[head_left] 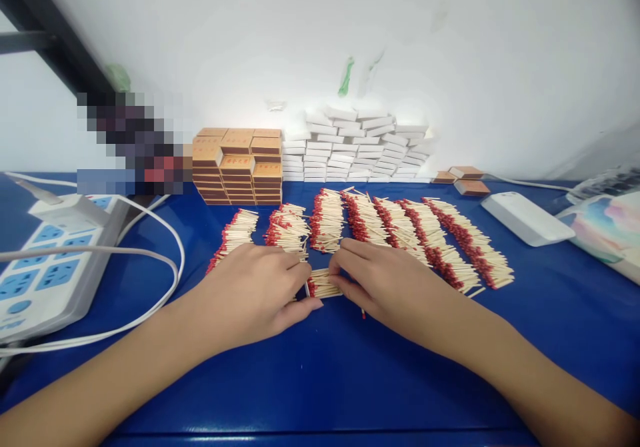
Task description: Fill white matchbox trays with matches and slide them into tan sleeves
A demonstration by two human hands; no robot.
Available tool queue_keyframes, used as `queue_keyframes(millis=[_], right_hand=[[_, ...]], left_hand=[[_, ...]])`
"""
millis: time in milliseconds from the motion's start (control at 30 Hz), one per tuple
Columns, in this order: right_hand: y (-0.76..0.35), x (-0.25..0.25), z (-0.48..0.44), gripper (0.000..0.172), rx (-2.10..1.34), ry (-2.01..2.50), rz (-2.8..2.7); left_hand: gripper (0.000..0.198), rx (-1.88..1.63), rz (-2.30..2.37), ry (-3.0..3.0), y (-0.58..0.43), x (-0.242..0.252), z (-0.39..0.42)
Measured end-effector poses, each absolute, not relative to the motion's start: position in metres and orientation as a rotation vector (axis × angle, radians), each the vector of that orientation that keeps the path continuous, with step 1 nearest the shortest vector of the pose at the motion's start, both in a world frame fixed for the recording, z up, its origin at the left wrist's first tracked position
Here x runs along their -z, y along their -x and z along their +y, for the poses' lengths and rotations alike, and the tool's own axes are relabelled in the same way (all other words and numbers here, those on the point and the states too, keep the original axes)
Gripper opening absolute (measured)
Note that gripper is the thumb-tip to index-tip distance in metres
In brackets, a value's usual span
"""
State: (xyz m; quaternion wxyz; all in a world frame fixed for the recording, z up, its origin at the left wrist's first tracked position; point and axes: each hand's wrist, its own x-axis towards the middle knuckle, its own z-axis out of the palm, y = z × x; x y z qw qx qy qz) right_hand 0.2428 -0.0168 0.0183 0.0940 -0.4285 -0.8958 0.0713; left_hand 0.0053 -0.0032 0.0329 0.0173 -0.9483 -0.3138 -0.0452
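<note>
- The power strip (55,277) is lying at 9 o'clock from the white tray (307,290) – 12 o'clock is facing the wall (280,47).
- The stack of brown matchboxes (237,167) is standing between 10 and 11 o'clock.
- The left hand (263,280) is closing around the tray's 9 o'clock end: fingers are bending along the far side, thumb along the near side, a narrow gap between them.
- The white tray is resting on the blue table (310,380) between both hands, and is holding matches (325,284), red heads pointing to 9 o'clock.
- The stack of white trays (350,147) is standing at 12 o'clock.
- Seven rows of matches (327,224) are fanning from 10 to 3 o'clock, partly hidden.
- The right hand (377,274) is bending at the tray's 3 o'clock end, thumb and forefinger nearly meeting – whether they are pinching anything, one cannot tell.
- Three brown boxes (471,188) are lying near 2 o'clock.
</note>
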Motion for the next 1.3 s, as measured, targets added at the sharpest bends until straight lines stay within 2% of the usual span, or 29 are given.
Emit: queue_keyframes(millis=[167,367,833,1300], right_hand=[[-0.246,-0.019,-0.015,0.014,-0.249,1.263,-2.609],[-0.253,-0.012,-0.005,0.015,-0.063,1.391,-2.522],[-0.245,-0.004,0.002,0.015,0.034,1.498,-2.567],[-0.239,-0.001,0.003,0.013,-0.101,1.442,-2.551]], left_hand=[[0.03,0.133,-0.987,2.951,-0.005,-0.033,-0.004],[0.029,0.069,-1.016,2.95,-0.007,-0.034,-0.003],[0.028,0.052,-1.025,2.938,-0.007,-0.036,-0.006],[0.029,0.079,-0.989,2.933,-0.007,-0.034,-0.005]])
